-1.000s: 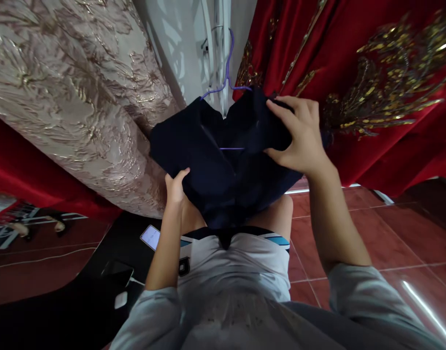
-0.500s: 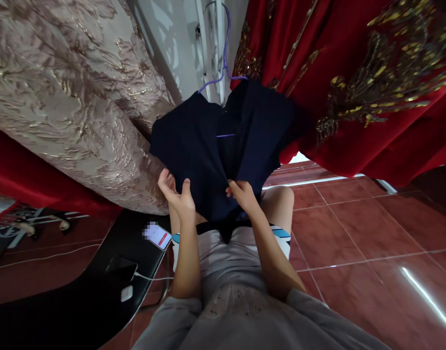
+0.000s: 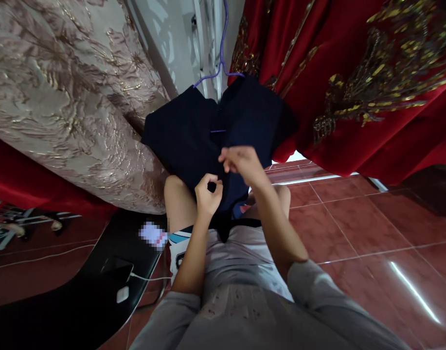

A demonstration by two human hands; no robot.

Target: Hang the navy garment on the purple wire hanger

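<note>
A dark navy garment (image 3: 193,136) hangs on a purple hanger (image 3: 220,58) straight ahead, between a beige embroidered gown and a red one. My left hand (image 3: 207,193) pinches the garment's front edge low down, fingers curled closed on the cloth. A little higher and to the right, my right hand (image 3: 240,163) pinches the other front edge near the middle. Both hands meet at the garment's centre opening, above my knees.
A beige embroidered gown (image 3: 62,92) hangs at the left and a red gown with gold sequins (image 3: 354,82) at the right. A black table (image 3: 98,272) at the lower left holds a phone (image 3: 152,235) and a charger with cable (image 3: 122,293). Red tiles (image 3: 372,228) cover the floor.
My right hand came down from the garment's upper right to its centre. Both hands then rose from the hem and closed in on the front opening.
</note>
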